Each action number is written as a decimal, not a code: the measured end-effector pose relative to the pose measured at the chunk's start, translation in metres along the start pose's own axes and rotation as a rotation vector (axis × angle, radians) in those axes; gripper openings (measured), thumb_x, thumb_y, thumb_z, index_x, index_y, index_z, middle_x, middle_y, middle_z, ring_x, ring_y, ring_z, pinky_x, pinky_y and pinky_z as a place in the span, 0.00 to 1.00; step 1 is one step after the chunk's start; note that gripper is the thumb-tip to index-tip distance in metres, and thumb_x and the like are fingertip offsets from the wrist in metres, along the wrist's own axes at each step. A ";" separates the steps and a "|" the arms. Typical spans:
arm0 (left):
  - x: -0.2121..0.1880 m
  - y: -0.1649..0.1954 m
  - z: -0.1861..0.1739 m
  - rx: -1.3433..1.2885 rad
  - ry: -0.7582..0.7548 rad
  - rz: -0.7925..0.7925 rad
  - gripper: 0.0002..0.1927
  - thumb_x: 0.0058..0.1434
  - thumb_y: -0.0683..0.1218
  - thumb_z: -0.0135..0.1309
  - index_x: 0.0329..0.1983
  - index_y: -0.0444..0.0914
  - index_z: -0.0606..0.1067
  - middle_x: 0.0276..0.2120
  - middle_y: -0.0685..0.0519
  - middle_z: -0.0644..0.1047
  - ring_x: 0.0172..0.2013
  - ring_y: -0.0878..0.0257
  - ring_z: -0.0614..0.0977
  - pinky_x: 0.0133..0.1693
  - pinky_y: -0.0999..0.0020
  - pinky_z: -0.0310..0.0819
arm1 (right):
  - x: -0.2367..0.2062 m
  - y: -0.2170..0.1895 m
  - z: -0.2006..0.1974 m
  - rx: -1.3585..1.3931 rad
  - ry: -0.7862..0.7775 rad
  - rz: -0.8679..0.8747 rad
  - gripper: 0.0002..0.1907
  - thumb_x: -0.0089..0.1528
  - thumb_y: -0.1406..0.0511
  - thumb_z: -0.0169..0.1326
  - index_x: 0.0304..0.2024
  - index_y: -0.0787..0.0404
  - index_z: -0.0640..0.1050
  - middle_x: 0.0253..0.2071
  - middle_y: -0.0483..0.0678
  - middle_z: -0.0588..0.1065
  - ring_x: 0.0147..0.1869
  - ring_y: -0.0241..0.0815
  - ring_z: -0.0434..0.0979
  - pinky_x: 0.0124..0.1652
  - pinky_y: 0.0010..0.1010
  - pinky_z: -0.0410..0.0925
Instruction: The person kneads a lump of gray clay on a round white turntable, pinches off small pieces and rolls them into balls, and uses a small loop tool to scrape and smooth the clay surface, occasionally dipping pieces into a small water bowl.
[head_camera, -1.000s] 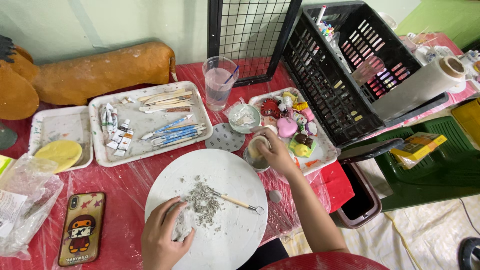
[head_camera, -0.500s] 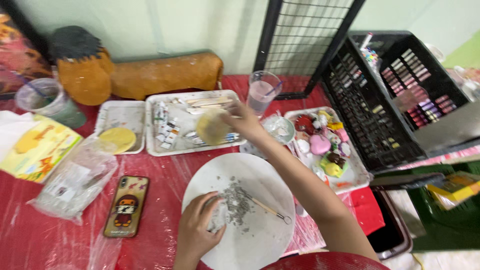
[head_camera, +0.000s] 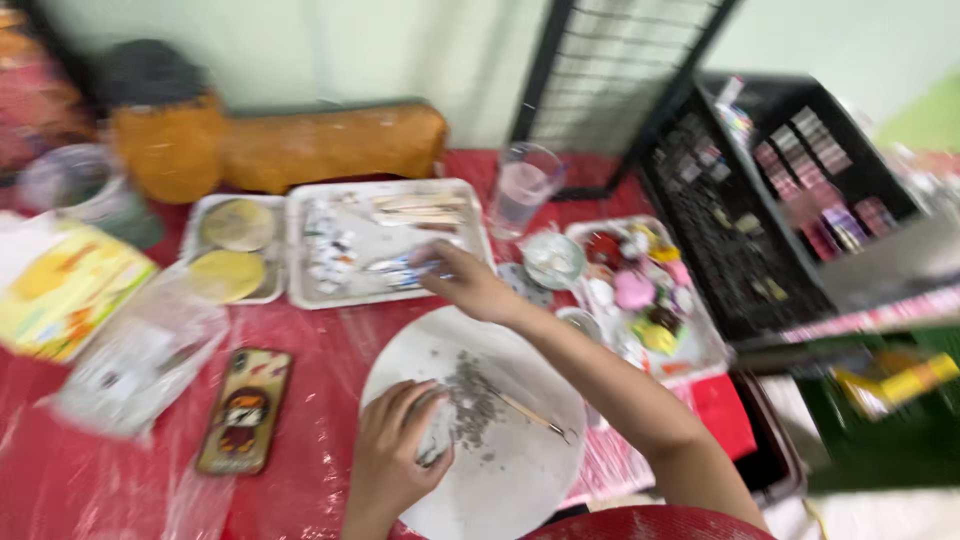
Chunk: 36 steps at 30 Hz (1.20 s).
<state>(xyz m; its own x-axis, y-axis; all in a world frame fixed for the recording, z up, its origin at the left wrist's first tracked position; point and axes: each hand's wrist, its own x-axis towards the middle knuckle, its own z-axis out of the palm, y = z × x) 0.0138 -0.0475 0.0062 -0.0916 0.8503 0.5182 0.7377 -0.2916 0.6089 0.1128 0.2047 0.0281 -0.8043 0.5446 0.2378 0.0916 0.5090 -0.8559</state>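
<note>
My left hand rests on the left side of a white round plate. Its fingers curl around a small grey clay lump beside a scatter of grey crumbs. A thin wooden-handled tool lies on the plate to the right of the crumbs. My right hand reaches over the near right corner of a white tray that holds paint tubes, brushes and wooden sticks. Its fingertips are at some blue brushes, and blur hides whether it grips one.
A smaller tray on the left holds two round yellowish discs. Around it are a phone, a plastic bag, a glass of pink liquid, a small bowl, a tray of coloured clay pieces and a black crate. Red plastic covers the table.
My right hand carried a round yellowish disc from the right side to the small left tray, left it there, and has drawn back over the middle tray. The view swung left.
</note>
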 end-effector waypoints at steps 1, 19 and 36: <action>0.000 0.002 0.000 -0.004 -0.007 0.016 0.32 0.41 0.48 0.68 0.52 0.41 0.76 0.55 0.52 0.75 0.55 0.49 0.76 0.55 0.52 0.68 | -0.049 -0.002 -0.029 -0.061 0.039 0.131 0.19 0.67 0.64 0.56 0.58 0.63 0.71 0.49 0.48 0.76 0.51 0.37 0.78 0.51 0.31 0.74; -0.026 -0.011 0.011 0.126 -0.039 0.012 0.30 0.45 0.59 0.64 0.51 0.42 0.78 0.52 0.53 0.77 0.56 0.56 0.77 0.58 0.51 0.61 | -0.316 -0.002 -0.033 -0.161 0.392 0.538 0.19 0.60 0.70 0.62 0.54 0.60 0.76 0.53 0.48 0.79 0.56 0.41 0.81 0.52 0.35 0.76; -0.009 0.034 0.029 0.041 -0.010 0.193 0.27 0.54 0.50 0.67 0.57 0.43 0.76 0.54 0.54 0.78 0.51 0.60 0.81 0.49 0.60 0.72 | -0.261 -0.021 0.000 0.385 0.437 0.328 0.19 0.60 0.69 0.65 0.49 0.62 0.71 0.53 0.50 0.78 0.50 0.35 0.78 0.44 0.29 0.73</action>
<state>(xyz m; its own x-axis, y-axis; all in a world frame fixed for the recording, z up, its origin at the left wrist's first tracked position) 0.0593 -0.0525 0.0043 0.0611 0.7847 0.6169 0.7677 -0.4319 0.4734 0.3208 0.0520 -0.0161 -0.4510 0.8920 0.0319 0.0098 0.0407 -0.9991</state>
